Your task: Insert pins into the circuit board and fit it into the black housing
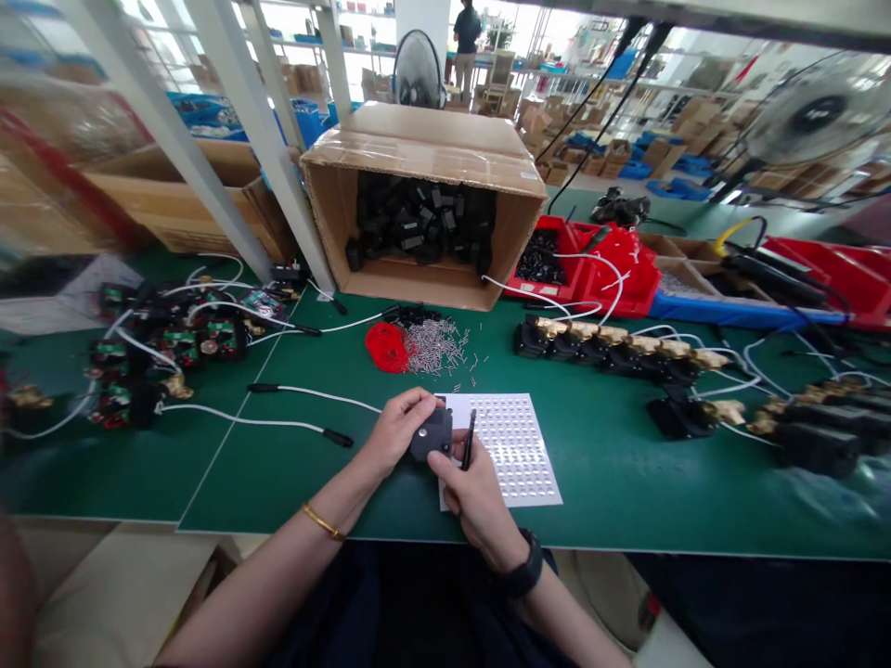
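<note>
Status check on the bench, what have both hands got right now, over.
Left hand grips small black housing. Right hand steadies it, holding thin black tool. Both above white dotted sheet on green table; loose pins beyond, nothing blocking.

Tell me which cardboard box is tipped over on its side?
The big cardboard box straight ahead on the green table is. Its opening faces the person, showing black parts piled inside. The long box to its left sits upright with its top open.
</note>
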Tool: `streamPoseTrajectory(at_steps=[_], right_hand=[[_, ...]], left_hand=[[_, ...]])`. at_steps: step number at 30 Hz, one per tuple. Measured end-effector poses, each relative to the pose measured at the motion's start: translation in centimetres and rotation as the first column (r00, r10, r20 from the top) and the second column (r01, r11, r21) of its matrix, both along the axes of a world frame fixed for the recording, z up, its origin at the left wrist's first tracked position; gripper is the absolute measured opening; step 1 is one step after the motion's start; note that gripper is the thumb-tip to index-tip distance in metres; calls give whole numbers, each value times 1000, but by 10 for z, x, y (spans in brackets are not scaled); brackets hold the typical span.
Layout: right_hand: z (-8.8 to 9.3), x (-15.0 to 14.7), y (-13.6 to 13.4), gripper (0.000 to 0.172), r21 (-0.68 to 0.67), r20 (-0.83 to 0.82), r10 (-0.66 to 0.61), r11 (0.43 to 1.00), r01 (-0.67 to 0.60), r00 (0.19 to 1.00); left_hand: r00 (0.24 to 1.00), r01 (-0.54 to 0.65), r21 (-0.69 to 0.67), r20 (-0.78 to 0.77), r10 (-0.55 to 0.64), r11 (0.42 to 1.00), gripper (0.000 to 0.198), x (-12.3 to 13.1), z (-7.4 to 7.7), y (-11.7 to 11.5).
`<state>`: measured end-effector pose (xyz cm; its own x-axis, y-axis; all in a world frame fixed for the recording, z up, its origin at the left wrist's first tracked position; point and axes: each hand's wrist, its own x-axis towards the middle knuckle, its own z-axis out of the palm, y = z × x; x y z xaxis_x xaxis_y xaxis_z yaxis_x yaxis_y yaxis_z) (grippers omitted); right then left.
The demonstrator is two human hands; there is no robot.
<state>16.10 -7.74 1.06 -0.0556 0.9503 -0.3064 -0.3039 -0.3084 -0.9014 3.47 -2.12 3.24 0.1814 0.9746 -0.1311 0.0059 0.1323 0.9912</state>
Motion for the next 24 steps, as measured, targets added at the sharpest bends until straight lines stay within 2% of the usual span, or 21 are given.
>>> streamPoseTrajectory(at_steps=[3, 10, 14, 20, 22, 24], right_hand=[[-1, 0, 0, 44, -12, 10, -21, 1000, 22, 1000], [-4, 3, -12, 47, -54, -10, -22, 998, 22, 1000], [-3, 2, -13, 47, -57, -7, -17, 998, 16, 1000], [-5, -1, -15, 47, -54, -20, -29, 998, 28, 999], [-3, 0, -14, 45, -52, -3, -11, 999, 11, 1000], [1, 6, -11, 44, -5, 81, 50, 999, -50, 995]], left_hand=[[1000, 11, 11, -18, -11, 1000, 36, 1, -2, 3], [990, 137, 30, -40, -136, 990, 35, 5, 5, 3], [985, 168, 36, -40, -167, 985, 33, 6, 5, 2], [985, 163, 54, -63, -159, 985, 34, 6, 5, 4], [985, 156, 69, -80, -150, 985, 33, 5, 6, -1], [991, 102, 141, -102, -88, 985, 27, 3, 6, -14]])
